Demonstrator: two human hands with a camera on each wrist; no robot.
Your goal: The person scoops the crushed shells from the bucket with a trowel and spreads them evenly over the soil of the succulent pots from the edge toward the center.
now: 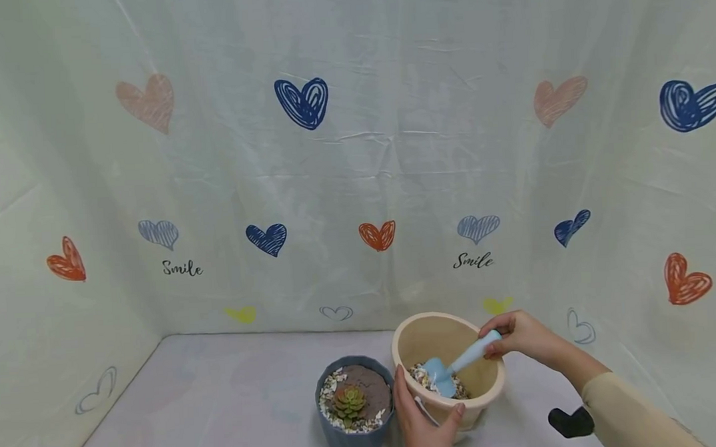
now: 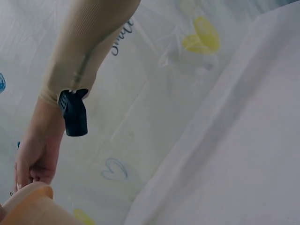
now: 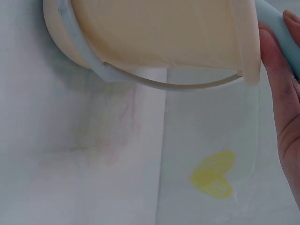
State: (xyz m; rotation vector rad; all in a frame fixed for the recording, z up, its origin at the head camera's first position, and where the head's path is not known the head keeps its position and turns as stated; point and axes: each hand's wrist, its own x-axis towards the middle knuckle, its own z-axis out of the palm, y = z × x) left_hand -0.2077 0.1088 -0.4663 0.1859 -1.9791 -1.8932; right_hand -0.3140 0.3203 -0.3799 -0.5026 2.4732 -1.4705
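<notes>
My right hand (image 1: 522, 340) pinches the handle of a light blue toy shovel (image 1: 474, 355) near its end. The shovel's blade lies down in mixed pebbles (image 1: 421, 375) inside a cream bucket (image 1: 494, 391). On the near side, my left hand (image 1: 427, 427) holds the bucket, with fingers at its left and the thumb at its right, up by the rim. Left of the bucket stands a blue-grey pot (image 1: 352, 444) with a green and reddish succulent (image 1: 349, 402), brown soil and pale stones. In the right wrist view, the bucket (image 3: 159, 33) shows its side and handle.
Both pots stand on a white-covered table (image 1: 221, 396). A pale curtain (image 1: 343, 164) printed with hearts hangs behind and at the sides. A dark device (image 2: 74, 115) is on the right wrist. The bucket's grey handle (image 3: 173, 86) hangs along its side.
</notes>
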